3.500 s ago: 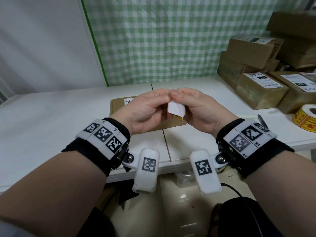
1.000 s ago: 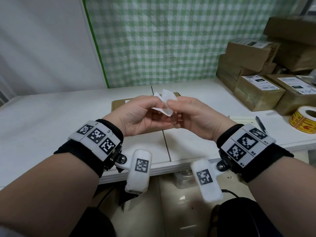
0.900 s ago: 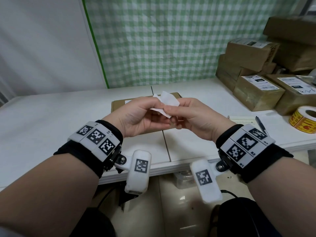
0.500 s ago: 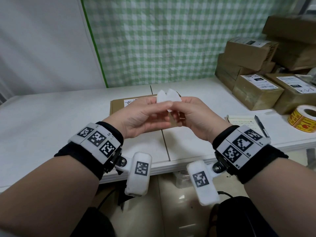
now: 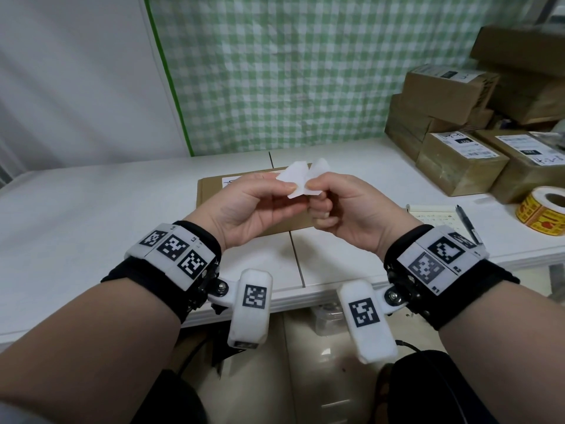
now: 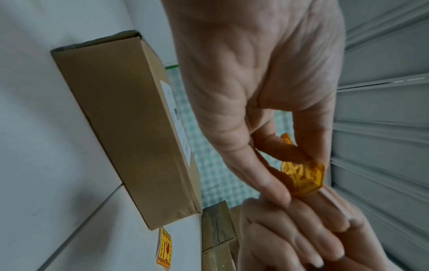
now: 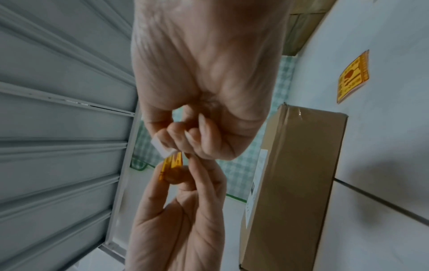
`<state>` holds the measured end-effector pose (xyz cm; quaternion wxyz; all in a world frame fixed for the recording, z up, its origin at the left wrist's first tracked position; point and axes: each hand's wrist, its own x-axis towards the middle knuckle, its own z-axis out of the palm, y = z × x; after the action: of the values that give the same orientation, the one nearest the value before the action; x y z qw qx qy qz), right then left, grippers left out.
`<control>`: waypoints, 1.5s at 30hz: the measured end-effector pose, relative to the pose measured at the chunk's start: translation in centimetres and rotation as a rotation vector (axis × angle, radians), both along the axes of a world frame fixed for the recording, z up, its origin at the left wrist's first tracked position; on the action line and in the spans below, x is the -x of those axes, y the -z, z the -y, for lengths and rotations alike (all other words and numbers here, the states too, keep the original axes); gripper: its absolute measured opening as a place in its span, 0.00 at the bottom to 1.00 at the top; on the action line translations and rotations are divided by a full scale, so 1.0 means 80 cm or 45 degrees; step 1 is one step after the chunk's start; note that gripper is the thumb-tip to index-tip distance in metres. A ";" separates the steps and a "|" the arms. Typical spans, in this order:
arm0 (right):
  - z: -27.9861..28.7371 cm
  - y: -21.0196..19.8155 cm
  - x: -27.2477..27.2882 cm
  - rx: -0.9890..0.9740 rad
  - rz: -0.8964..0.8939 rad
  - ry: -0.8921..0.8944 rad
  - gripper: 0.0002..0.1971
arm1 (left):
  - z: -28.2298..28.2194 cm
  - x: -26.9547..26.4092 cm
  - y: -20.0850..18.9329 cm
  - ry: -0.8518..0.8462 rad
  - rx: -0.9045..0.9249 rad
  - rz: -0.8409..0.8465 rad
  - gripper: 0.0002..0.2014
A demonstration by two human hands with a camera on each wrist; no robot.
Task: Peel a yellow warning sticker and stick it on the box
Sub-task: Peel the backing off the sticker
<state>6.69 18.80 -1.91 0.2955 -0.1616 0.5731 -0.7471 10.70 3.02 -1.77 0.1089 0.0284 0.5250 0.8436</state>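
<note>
Above box (image 5: 211,191): left hand (image 5: 244,206) pinches yellow sticker (image 6: 301,176); right hand (image 5: 345,209) pinches white backing (image 5: 318,172).

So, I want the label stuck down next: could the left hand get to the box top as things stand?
Probably yes. The box lies flat just beyond the left hand, its top bare, but that hand pinches the sticker while the right hand holds the backing.

Box (image 5: 244,191) flat on table (image 5: 91,209) behind raised hands, stacked parcels (image 5: 452,148) at right rear, sticker roll (image 5: 542,209) before them, notepad (image 5: 434,215) beside the roll.
</note>
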 end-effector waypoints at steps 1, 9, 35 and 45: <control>-0.001 0.001 0.000 0.021 0.022 -0.016 0.18 | 0.000 0.000 0.001 0.001 -0.018 0.015 0.17; -0.001 0.006 0.001 0.265 0.251 -0.022 0.21 | -0.003 0.001 0.000 -0.035 -0.111 0.063 0.20; 0.011 -0.003 0.002 -0.370 -0.372 0.282 0.17 | -0.016 0.008 -0.004 -0.203 0.662 -0.078 0.13; 0.013 -0.004 0.001 -0.270 -0.284 0.242 0.15 | -0.011 0.012 -0.003 -0.236 0.320 0.000 0.12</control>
<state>6.62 17.72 -1.56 0.1735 -0.1566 0.6906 -0.6845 9.73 3.90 -1.51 0.0333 -0.0339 0.6269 0.7776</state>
